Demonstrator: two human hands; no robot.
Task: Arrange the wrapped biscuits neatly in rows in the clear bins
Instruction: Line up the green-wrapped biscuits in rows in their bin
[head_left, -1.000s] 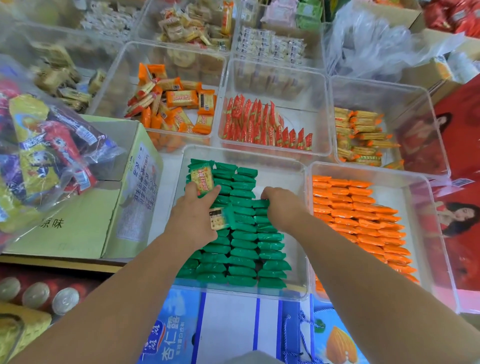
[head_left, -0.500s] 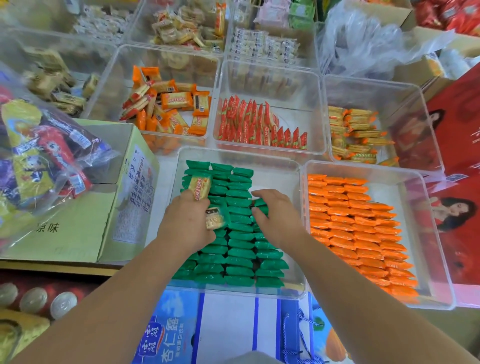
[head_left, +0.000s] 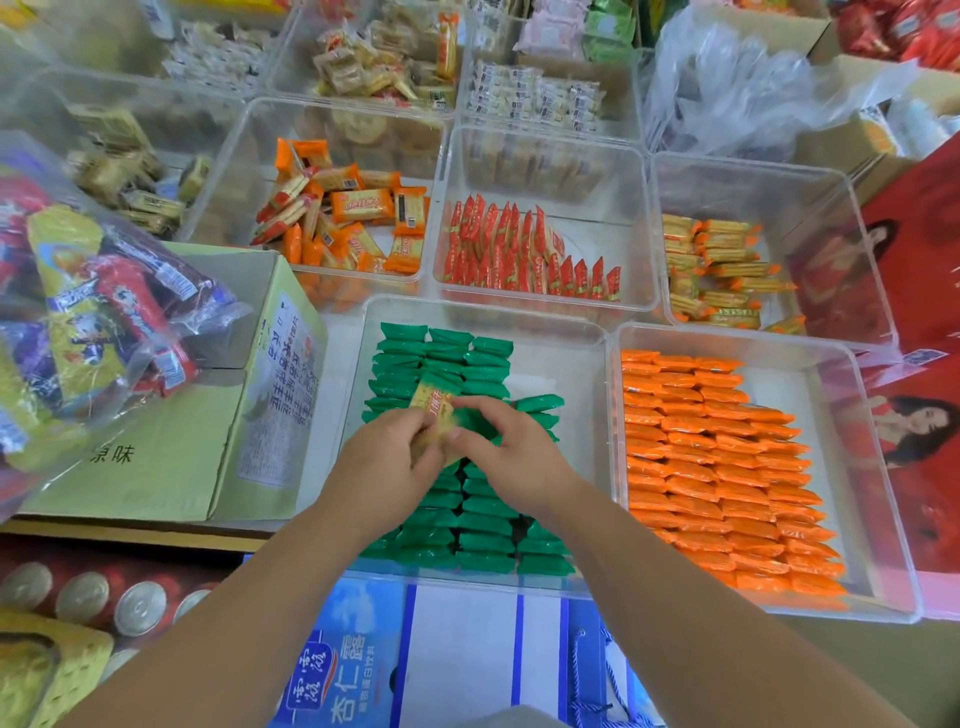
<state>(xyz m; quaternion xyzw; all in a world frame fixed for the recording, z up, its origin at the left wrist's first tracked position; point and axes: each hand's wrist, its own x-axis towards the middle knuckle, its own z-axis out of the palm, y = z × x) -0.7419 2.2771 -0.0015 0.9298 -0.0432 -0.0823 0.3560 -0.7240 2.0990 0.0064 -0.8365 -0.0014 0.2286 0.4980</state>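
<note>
The fingers (head_left: 415, 422) of the left hand (head_left: 382, 465) are curled round a held biscuit pack (head_left: 435, 408), a green-edged wrapper turned so that its yellow printed face shows. The right hand (head_left: 517, 457) meets it from the other side, thumb and forefinger pinching the same pack near its lower end. More wrapper shows inside the left palm, but whether that is a second pack cannot be told.

Both hands hover over the middle of the near clear bin (head_left: 483, 307), just above the green biscuit packs (head_left: 441, 358). These lie flat in three close rows, with a shorter fourth row started on the right side. The right part of that bin's floor is bare.

Touching it on the right stands the orange bin (head_left: 727, 335), whose orange biscuit packs (head_left: 717, 467) lie in tidy overlapping rows. Behind are further clear bins. One holds red packs (head_left: 519, 260) standing on edge in a line, one holds loose orange packs (head_left: 343, 218) in a jumble, and one holds yellow packs (head_left: 717, 270) stacked at its left side.

To the left an open cardboard box (head_left: 156, 441) carries a clear bag of mixed snacks (head_left: 93, 312). Drink cans (head_left: 83, 597) lie below it, and a blue carton (head_left: 332, 675) sits under the forearms.
</note>
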